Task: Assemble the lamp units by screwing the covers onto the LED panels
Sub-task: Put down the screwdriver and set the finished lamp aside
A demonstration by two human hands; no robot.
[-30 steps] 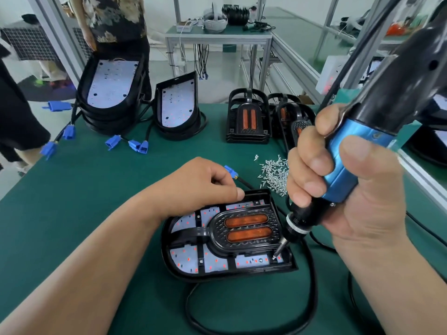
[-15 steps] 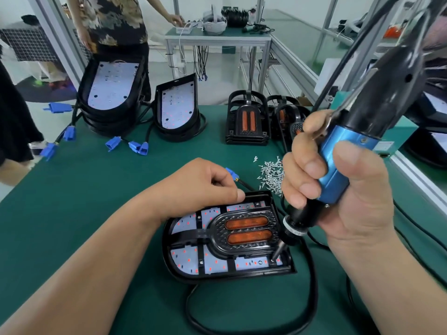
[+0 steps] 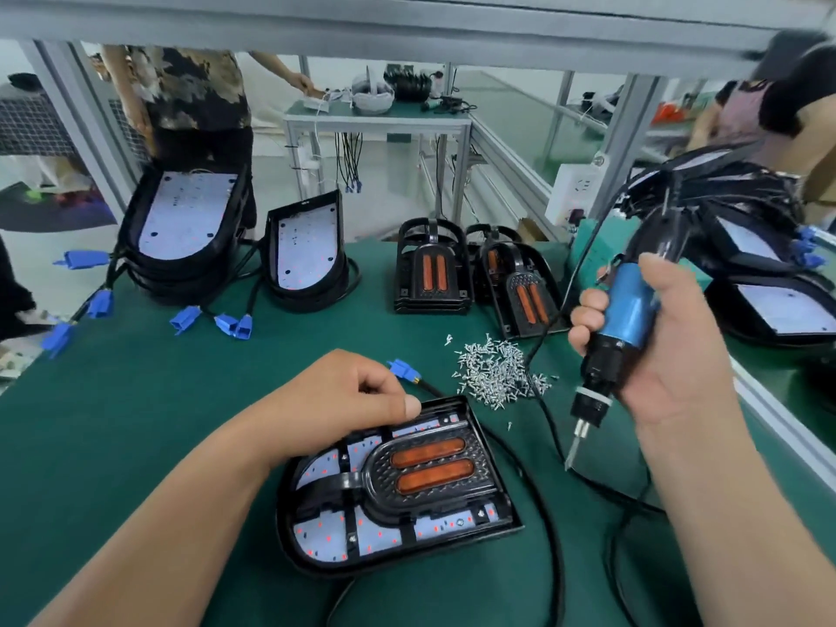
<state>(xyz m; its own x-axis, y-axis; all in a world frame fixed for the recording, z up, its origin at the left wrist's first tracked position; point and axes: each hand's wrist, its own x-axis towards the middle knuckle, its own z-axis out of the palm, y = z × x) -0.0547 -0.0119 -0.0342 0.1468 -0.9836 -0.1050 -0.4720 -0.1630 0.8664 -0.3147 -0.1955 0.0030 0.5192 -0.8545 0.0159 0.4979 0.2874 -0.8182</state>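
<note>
Pressing on lamp unit (image 3: 316,536) near worktop's (image 3: 158,400) front edge with curled left hand (image 3: 334,400); gripping blue screwdriver (image 3: 626,305) in right hand (image 3: 674,359). Cannot read white mark on leaning panel (image 3: 305,251).

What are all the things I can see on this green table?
lamp: one, black with orange strips, front middle.
screws: a pile, silver, behind the lamp.
covers: several, black and orange, back middle.
panels: several, white in black shells, back left and far right.
plugs: many, blue, mostly back left, one by the lamp.
screwdriver: one, blue and black, held right of the lamp, tip in the air.
table: one, green.
people: at least two, behind the table.
left hand: holds the lamp's far edge.
right hand: grips the screwdriver.
</note>
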